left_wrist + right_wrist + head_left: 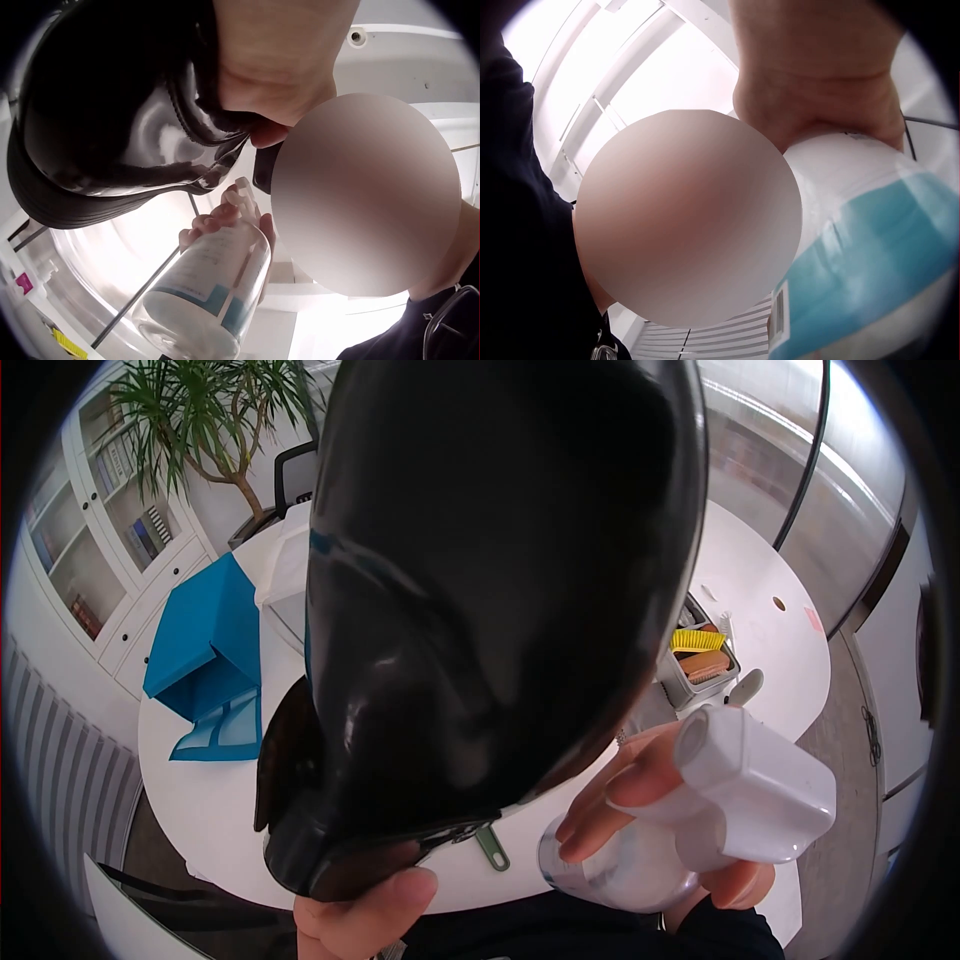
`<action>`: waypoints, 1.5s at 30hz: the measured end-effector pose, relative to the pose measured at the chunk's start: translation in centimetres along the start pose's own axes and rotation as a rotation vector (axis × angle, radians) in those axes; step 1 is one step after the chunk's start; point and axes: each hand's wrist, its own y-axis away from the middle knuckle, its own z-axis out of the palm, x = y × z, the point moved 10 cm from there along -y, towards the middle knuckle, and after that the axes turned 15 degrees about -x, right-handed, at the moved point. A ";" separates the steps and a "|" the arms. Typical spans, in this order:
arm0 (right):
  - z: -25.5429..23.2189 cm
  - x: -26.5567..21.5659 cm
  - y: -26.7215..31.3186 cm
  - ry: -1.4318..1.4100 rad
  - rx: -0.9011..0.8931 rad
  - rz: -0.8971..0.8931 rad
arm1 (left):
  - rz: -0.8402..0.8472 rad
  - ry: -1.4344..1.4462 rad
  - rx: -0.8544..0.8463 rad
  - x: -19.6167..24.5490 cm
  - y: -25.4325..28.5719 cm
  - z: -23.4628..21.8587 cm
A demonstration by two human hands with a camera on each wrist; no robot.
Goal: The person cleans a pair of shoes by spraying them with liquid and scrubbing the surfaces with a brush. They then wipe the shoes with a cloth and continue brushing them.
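While the left fingers (405, 895) grip a black shoe (500, 570), the right fingers (592, 822) clasp a spray bottle (705, 830).

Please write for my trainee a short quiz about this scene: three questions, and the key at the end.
1. What does the left hand hold?
2. True or false: the yellow brush lies in the grey container.
3. Where is the white-topped bottle?
a) in the left hand
b) in the right hand
c) on the floor

Key:
1. A shiny black shoe.
2. True.
3. b
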 end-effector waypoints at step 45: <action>2.0 -1.1 -1.4 0.491 -0.293 0.032 | -0.141 0.048 0.250 -1.1 -0.8 -1.1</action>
